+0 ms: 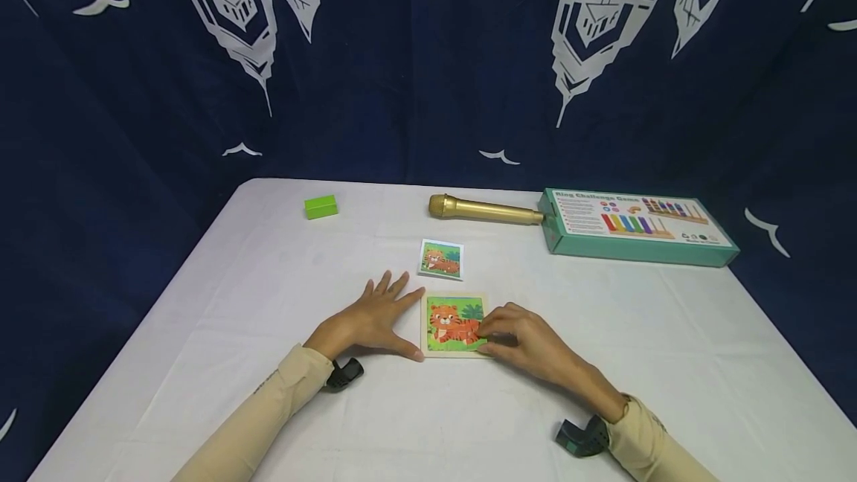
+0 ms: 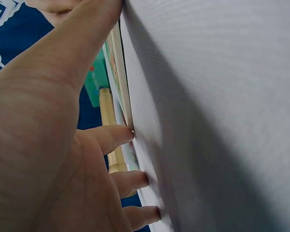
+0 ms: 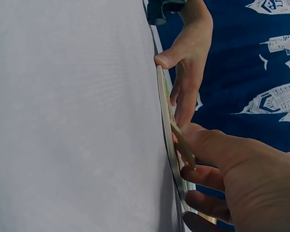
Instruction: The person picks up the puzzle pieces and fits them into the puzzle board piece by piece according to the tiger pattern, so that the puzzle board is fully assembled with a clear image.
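Observation:
A square wooden puzzle board [image 1: 451, 354] with a tiger picture lies flat on the table. My left hand [image 1: 376, 320] has its fingers spread, the thumb and index fingertip at the board's left edge. At the right side of the board, my right hand [image 1: 532, 339] pinches a thin wooden puzzle piece [image 3: 184, 147] between thumb and fingers. The right wrist view shows that piece tilted up, its lower end at the board; my fingers hide much of its face. Just behind the board lies a small card [image 1: 441, 259] with a matching tiger picture.
On the white-covered table [image 1: 234, 393], a green block [image 1: 321, 207] sits at the back left. A gold microphone [image 1: 489, 210] lies at the back, its thin end by a teal game box [image 1: 639, 227]. A dark blue patterned cloth [image 1: 402, 80] hangs behind.

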Available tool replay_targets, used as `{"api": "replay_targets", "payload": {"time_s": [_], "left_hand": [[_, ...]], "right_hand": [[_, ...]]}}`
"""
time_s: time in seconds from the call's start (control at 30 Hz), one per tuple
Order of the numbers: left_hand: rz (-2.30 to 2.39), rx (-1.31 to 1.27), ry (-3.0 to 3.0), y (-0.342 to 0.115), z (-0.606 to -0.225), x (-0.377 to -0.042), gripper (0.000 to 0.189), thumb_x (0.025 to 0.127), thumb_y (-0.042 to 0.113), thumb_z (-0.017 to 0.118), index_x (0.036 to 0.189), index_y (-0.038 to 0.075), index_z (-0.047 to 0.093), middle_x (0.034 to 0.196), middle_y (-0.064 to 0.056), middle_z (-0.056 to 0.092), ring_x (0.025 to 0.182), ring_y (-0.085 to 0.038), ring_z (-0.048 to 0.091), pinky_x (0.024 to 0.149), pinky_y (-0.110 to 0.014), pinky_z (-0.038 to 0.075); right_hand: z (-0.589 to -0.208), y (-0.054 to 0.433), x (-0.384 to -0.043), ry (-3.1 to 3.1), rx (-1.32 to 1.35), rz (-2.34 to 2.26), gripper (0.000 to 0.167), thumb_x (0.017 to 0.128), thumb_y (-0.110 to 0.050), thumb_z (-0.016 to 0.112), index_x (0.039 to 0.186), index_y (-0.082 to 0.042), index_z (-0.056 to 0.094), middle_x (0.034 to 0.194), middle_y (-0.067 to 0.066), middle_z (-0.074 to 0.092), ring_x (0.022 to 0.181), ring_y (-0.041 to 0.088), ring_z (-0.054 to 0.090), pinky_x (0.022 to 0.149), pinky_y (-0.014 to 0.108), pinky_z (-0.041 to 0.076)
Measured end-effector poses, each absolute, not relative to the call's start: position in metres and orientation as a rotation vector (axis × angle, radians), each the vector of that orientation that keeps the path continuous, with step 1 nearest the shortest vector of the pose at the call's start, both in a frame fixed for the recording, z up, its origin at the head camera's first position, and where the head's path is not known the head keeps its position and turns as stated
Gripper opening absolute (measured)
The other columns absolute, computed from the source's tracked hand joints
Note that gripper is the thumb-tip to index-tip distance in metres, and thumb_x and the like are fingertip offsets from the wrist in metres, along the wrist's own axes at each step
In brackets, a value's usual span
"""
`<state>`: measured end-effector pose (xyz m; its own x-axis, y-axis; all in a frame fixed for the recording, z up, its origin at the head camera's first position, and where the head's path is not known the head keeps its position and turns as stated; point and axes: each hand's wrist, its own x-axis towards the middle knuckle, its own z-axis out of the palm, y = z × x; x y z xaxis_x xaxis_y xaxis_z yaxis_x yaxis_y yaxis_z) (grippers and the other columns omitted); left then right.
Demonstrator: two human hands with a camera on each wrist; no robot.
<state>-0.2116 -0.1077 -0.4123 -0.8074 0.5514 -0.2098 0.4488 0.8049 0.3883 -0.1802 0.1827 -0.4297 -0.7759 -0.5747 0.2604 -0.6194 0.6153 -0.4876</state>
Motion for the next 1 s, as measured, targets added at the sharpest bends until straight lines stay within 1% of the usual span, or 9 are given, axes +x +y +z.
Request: {"api": "replay_targets", "payload": {"time_s": [0.1,0.3,0.47,0.63,1.0], "left_hand": [[0.466,0.762,2.678,-0.1083,-0.412,-0.2113,0.111,0.066,0.068,0.074,0.153,0.02,0.025,0.16,-0.015,0.004,0.145,-0.04,-0.005,0.115,-0.058,-0.001],[0.467,0.75,2.677,-0.1099,-0.4117,-0.2113,0.112,0.066,0.068,0.074,0.154,0.02,0.024,0.16,-0.014,0.003,0.145,-0.04,-0.006,0.115,-0.058,-0.001],[0.458,0.752,2.679,-0.1106,-0.413,-0.212,0.113,0.065,0.069,0.074,0.154,0.021,0.024,0.16,-0.014,0.003,0.145,-0.039,-0.006,0.115,-0.058,-0.001],[0.463,0.756,2.679,-0.111,-0.414,-0.2119,0.113,0.065,0.07,0.073,0.154,0.021,0.023,0.16,-0.014,0.003,0.145,-0.04,-0.006,0.115,-0.058,-0.002],[0.462,0.756,2.681,-0.1105,-0.4131,-0.2119,0.112,0.065,0.07,0.073,0.154,0.021,0.024,0.16,-0.013,0.003,0.145,-0.039,-0.006,0.115,-0.058,-0.001]], "right_hand": [[-0.4309,0.1827,-0.1804,-2.743,1.029,0.856,0.019,0.081,-0.027,0.077,0.098,-0.02,0.076,0.102,-0.015,0.065,0.101,0.005,0.057,0.088,0.033,0.051],[-0.4345,0.1819,-0.1817,-2.682,1.087,0.826,0.018,0.08,-0.025,0.079,0.096,-0.019,0.077,0.102,-0.011,0.064,0.101,0.007,0.056,0.087,0.033,0.051],[-0.4344,0.1809,-0.1814,-2.716,1.062,0.825,0.015,0.08,-0.024,0.078,0.095,-0.02,0.078,0.102,-0.01,0.063,0.101,0.006,0.055,0.087,0.033,0.051],[-0.4341,0.1819,-0.1819,-2.717,1.071,0.816,0.01,0.082,-0.02,0.077,0.092,-0.021,0.078,0.103,-0.008,0.062,0.101,0.009,0.055,0.086,0.035,0.05],[-0.4343,0.1822,-0.1812,-2.713,1.061,0.839,0.009,0.082,-0.02,0.077,0.091,-0.021,0.078,0.102,-0.008,0.062,0.1,0.009,0.054,0.086,0.035,0.049]]}}
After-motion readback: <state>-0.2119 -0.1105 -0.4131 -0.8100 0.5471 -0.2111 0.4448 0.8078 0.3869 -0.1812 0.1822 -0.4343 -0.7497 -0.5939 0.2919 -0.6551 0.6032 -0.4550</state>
